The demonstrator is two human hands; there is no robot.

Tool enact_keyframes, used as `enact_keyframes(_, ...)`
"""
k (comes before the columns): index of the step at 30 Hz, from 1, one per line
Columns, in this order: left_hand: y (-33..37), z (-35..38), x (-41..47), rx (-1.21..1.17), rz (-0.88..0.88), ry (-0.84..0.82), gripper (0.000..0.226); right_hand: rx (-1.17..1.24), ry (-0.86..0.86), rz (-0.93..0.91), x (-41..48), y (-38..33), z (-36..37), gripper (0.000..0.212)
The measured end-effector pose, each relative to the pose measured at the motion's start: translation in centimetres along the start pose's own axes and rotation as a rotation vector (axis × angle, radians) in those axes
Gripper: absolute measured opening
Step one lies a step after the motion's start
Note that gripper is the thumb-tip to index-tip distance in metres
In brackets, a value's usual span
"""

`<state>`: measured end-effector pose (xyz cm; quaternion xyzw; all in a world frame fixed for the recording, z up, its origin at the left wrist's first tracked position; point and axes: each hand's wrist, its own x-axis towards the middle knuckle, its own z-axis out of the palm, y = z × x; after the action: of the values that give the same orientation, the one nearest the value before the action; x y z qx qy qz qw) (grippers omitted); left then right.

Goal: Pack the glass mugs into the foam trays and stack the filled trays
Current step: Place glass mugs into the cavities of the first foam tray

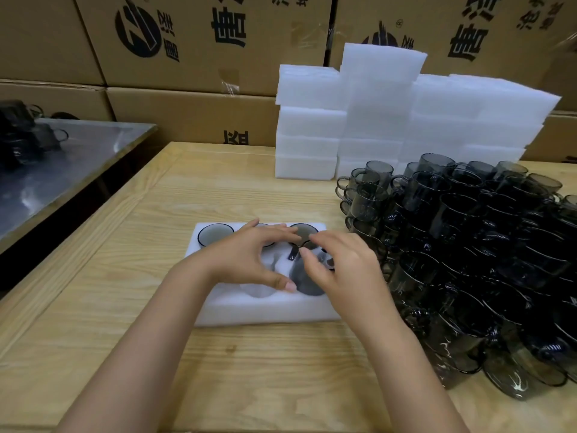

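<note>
A white foam tray (259, 310) lies on the wooden table (234, 189) in front of me. Its back row holds smoky grey glass mugs, one at the left (215, 234) and one at the right (303, 231); the middle one is mostly hidden by my left hand. My right hand (343, 267) curls its fingers round another glass mug (307, 281), which sits tilted in the tray's front right hole. My left hand (246, 260) hovers spread over the tray's middle, thumb tip beside that mug. A front hole (259, 290) is open.
A large pile of loose glass mugs (468, 245) covers the table's right side, close to the tray. Stacks of white foam trays (374, 120) stand at the back. Cardboard boxes (193, 42) wall the rear. A metal table (62, 170) with dark mugs stands at left.
</note>
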<state>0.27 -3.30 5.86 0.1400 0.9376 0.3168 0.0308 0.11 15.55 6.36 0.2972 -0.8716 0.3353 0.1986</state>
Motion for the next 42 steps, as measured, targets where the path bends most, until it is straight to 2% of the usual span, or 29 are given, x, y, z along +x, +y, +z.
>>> enact_keyframes(6,0.1,0.4,-0.4,-0.066,0.044,0.054,0.068,-0.035,-0.077,-0.037,0.1,0.1,0.4,0.027)
enact_keyframes(11,1.0,0.8,-1.0,-0.205,0.048,0.121,0.061,0.045,-0.197,-0.002,0.1,0.5,0.0,0.03)
enact_keyframes(16,1.8,1.4,-1.1,-0.178,0.094,0.142,0.046,0.14,-0.274,0.086,-0.2,0.9,0.0,0.033)
enact_keyframes(19,1.8,1.5,-1.2,-0.153,0.103,0.145,0.048,0.13,-0.258,0.107,-0.4,1.0,0.5,0.035)
enact_keyframes(25,2.2,2.0,-2.2,-0.026,0.125,0.148,0.067,0.153,-0.22,0.115,-1.1,0.5,1.2,0.026)
enact_keyframes(27,2.6,2.6,-2.6,0.104,0.148,0.148,0.072,0.128,-0.215,0.104,-1.5,0.2,1.4,0.024)
enact_keyframes(31,3.1,3.7,-3.0,0.462,0.192,0.207,0.076,-0.215,-0.322,0.01,-2.6,0.1,2.2,0.045)
enact_keyframes(34,3.0,4.2,-3.0,0.56,0.203,0.219,0.076,-0.312,-0.353,-0.016,-3.3,-0.1,2.4,0.053)
enact_keyframes(37,2.6,4.5,-2.9,0.516,0.157,0.222,0.075,-0.238,-0.358,-0.035,-4.0,0.2,2.2,0.054)
enact_keyframes(39,2.4,4.5,-2.7,0.489,0.132,0.196,0.073,-0.152,-0.281,-0.041,-4.3,0.4,2.5,0.052)
enact_keyframes(40,2.3,4.5,-2.7,0.481,0.143,0.18,0.073,-0.073,-0.21,-0.012,-4.4,0.2,2.8,0.052)
enact_keyframes(42,2.9,3.9,-2.9,0.436,0.168,0.19,0.074,0.174,-0.051,0.171,-4.4,-0.5,3.1,0.051)
